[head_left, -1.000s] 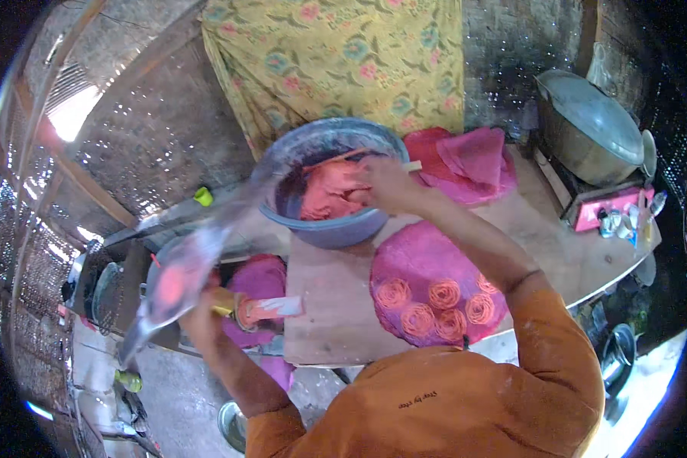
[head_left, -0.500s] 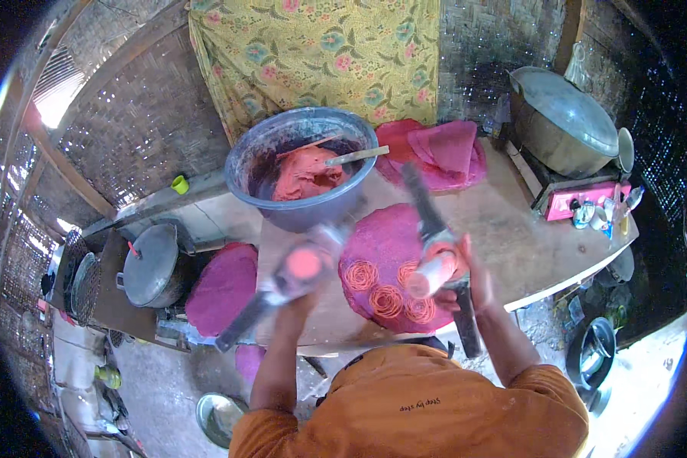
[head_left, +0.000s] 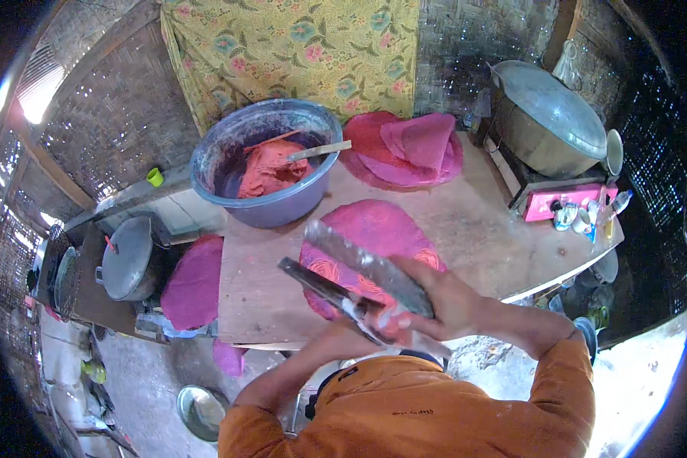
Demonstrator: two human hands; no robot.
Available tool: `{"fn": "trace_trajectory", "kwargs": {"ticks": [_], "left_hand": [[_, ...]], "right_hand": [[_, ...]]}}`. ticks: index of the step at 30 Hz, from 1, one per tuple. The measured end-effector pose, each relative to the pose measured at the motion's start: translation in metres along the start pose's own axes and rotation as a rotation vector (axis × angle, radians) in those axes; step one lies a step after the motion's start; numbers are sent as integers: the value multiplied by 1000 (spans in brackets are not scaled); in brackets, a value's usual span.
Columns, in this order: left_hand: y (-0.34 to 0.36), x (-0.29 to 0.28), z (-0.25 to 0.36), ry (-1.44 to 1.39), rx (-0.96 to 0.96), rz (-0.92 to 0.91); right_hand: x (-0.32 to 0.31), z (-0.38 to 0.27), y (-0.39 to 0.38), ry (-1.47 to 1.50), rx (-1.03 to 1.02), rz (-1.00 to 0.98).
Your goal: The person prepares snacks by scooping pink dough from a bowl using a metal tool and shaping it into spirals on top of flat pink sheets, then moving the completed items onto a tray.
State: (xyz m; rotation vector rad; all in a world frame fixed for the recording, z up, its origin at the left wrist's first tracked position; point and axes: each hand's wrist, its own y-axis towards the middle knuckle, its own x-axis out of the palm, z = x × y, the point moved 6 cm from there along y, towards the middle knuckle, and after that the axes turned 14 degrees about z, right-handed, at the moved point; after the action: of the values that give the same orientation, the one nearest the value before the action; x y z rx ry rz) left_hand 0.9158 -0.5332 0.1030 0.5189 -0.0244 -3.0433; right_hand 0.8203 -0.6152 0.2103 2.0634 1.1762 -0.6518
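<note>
Bowl (head_left: 271, 210): blue, round, at the far left of the board (head_left: 481, 229); holds a mound of red paste (head_left: 271, 169) with a stick (head_left: 318, 150) leaning on its rim.
Pot (head_left: 546, 118): grey metal with a lid, past the board's right end, on a pink stove (head_left: 561, 200); contents hidden.
Small pot (head_left: 130, 256): lidded, left of the board and lower; contents hidden.
Pink sheet (head_left: 374, 229): round, flat on the board's middle, just in front of the bowl; rolled pink rosettes (head_left: 324, 269) lie on its near part.
Folded sheets (head_left: 412, 145): pink stack at the board's far edge, right of the bowl.
Blades (head_left: 359, 271): two long metal blades held over the pink sheet's near edge, crossed close together, tips pointing up-left toward the bowl.
Right hand (head_left: 446, 301): closed around the upper blade's handle end, over the board's near edge.
Left hand (head_left: 374, 324): mostly hidden under the blades; it seems to grip the lower blade, but how tightly cannot be told.
Cloth (head_left: 195, 282): pink, draped left of the board.
</note>
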Motion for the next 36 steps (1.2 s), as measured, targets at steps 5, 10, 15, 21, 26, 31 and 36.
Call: {"fn": "trace_trajectory", "kwargs": {"ticks": [5,10,15,21,26,31,36], "left_hand": [[28,52,-23,-82,-160,-153],[67,27,25,120,337,197],[82,-30,56,47,56,382],[4,-66,18,-278,160,1405],[-89,54,-119,-248,-187,1621],[-71,187,-154,-411,-600,1315],[-32,180,-142,-442,-660,1348]], "right_hand": [[-3,52,-15,216,150,-172],[-12,153,-81,1118,648,-848],[-32,190,-85,1204,742,-483],[-85,256,-64,1286,653,43],[-84,309,-70,1467,610,208],[-62,326,-78,1547,641,212],[-55,331,-62,1572,625,174]]}}
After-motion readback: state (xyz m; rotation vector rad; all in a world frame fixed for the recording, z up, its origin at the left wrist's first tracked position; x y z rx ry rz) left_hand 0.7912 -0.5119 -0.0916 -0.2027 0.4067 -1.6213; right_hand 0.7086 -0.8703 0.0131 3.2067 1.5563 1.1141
